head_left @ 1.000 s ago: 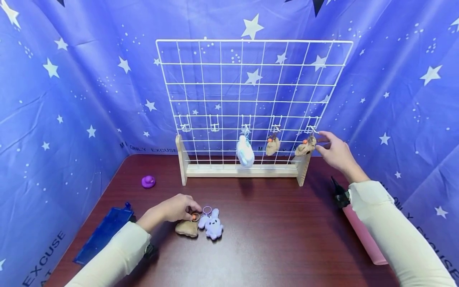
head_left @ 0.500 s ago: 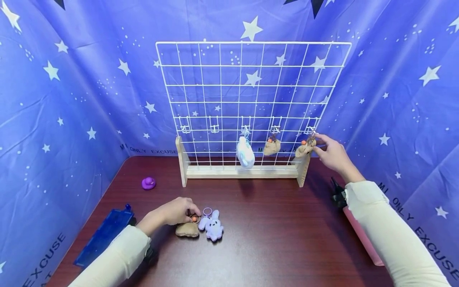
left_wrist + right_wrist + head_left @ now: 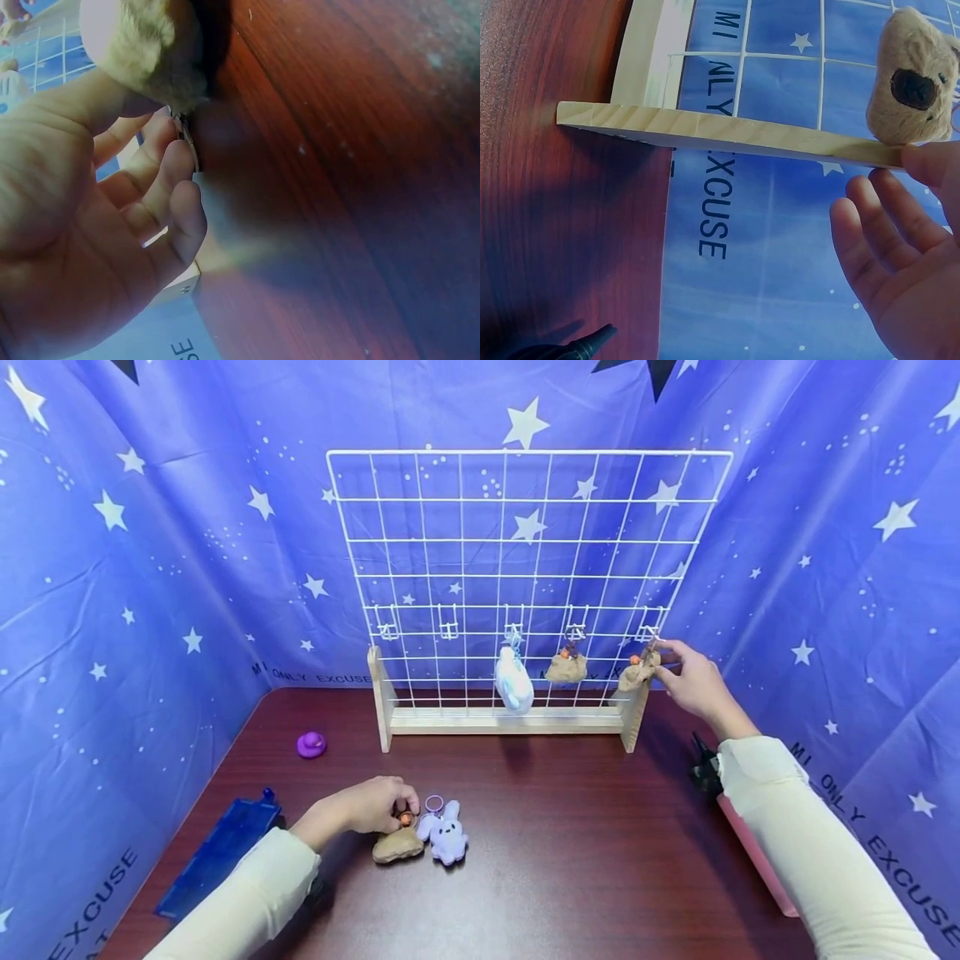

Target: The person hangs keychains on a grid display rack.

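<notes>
On the table, the left hand (image 3: 375,804) pinches the ring end of a brown plush keychain (image 3: 398,845) that has an orange ball. Close beside it lies a lilac bunny plush keychain (image 3: 447,835). At the rack's far right hook, the right hand (image 3: 693,678) holds the top of another brown plush keychain (image 3: 637,674) between thumb and fingers; its dark-nosed animal head (image 3: 913,79) shows in the right wrist view. Whether its ring sits on the hook is too small to tell. A third brown plush keychain (image 3: 567,667) and a white-and-blue one (image 3: 513,681) hang from neighbouring hooks.
A white wire grid rack (image 3: 528,577) on a wooden stand (image 3: 502,720) stands at the back, with two bare hooks on its left. A purple duck (image 3: 311,744) lies left, above a blue tray-like object (image 3: 219,857). A pink bottle (image 3: 756,853) with black top lies right.
The right hand has shifted slightly left and down at the far right hook. The brown keychain under the left hand has moved a little to the right. The third brown keychain has turned on its hook.
</notes>
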`<state>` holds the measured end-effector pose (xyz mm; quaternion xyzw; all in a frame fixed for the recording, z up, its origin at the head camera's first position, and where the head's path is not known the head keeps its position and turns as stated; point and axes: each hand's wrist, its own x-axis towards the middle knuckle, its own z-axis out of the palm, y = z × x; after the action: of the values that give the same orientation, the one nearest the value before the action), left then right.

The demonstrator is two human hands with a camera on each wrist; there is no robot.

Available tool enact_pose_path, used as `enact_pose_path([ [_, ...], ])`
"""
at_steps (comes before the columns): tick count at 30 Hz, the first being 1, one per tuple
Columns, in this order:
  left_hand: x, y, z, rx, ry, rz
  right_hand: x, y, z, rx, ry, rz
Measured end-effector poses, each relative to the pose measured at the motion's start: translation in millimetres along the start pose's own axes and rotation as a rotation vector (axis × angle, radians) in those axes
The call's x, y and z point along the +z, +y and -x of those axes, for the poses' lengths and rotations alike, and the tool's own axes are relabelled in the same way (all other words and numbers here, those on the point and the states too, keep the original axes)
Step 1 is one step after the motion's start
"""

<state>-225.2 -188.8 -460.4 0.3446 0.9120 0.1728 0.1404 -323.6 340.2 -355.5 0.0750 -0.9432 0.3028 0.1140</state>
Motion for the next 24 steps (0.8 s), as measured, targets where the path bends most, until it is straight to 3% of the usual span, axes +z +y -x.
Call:
enact_pose_path([
  [5, -1.1, 1.4, 0.1, -0.012, -0.012, -0.015, 0.4, 1.0, -1.4, -0.008, -0.007, 0.003],
  [14, 0.6, -0.7, -0.8, 0.048, 0.026, -0.034, -2.3, 1.7, -1.4, -0.003, -0.014, -0.007],
  [24, -5.3, 6.1, -6.0, -0.072, -0.095, -0.028, -2.6, -3.1, 0.3, -0.010, -0.044, -0.002],
])
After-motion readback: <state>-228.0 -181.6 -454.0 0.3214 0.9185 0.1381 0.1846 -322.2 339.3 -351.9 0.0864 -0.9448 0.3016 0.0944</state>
